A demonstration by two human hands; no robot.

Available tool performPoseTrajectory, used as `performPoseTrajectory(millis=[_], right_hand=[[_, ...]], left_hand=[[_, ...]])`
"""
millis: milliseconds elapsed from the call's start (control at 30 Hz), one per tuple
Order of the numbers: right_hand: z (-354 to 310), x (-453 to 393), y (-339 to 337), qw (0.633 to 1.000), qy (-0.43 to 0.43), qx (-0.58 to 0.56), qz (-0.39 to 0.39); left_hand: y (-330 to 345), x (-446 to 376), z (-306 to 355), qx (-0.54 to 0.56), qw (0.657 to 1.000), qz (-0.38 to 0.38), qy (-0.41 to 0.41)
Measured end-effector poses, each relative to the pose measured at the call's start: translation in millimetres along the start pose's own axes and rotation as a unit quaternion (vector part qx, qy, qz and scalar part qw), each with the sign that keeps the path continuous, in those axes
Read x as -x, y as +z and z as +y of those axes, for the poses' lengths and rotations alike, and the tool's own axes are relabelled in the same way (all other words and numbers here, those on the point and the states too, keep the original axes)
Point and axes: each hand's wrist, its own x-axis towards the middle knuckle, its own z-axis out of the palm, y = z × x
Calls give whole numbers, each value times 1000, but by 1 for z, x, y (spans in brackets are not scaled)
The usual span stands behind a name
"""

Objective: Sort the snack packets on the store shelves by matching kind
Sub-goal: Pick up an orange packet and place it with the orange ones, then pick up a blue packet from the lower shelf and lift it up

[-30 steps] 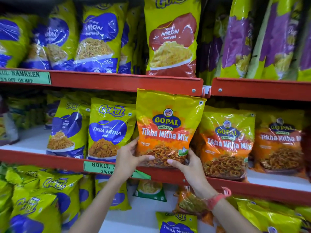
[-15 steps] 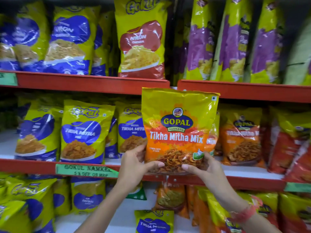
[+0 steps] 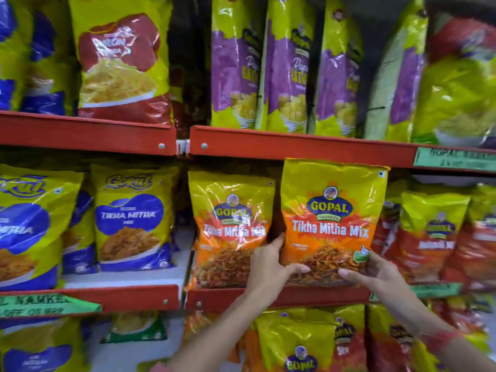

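Both hands are gripping the bottom corners of an upright Gopal Tikha Mitha Mix packet (image 3: 331, 224), left hand (image 3: 268, 267) and right hand (image 3: 375, 272), right of centre frame, just beside a matching packet (image 3: 230, 226) on the red middle shelf (image 3: 214, 299).

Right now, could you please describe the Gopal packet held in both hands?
The Gopal packet is a glossy, crinkled plastic pouch, yellow above and orange below, reading "Tikha Mitha Mix". It stands upright in front of the middle shelf, beside a matching packet. The left hand and right hand grip its bottom corners.
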Motion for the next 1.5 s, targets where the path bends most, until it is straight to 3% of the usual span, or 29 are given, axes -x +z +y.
performPoseTrajectory(millis=[433,533,633,700,867,1067,1300,1400,1500], right_hand=[[63,-53,-20,998,53,-17,8],[55,-44,-8,995,61,29,73],[35,-22,15,973,47,116,197],[18,-2,34,963,8,125,240],[-9,55,99,984,-39,12,173],[16,101,172,997,-8,-10,82],[87,120,241,989,126,45,-57],[113,117,267,971,200,64,-115],[129,113,294,936,311,-10,-163]], left_hand=[[56,-32,-17,-120,989,-35,-76],[53,-29,-19,-128,988,-54,-67],[34,-15,-19,-68,994,-78,-45],[16,-1,-18,-24,997,-69,-27],[-42,58,-39,11,1000,-29,-1],[-89,127,-96,10,996,-13,-88],[-118,198,-171,-1,965,-26,-260],[-123,215,-202,-41,934,-28,-355],[-123,229,-229,-52,891,-46,-448]])
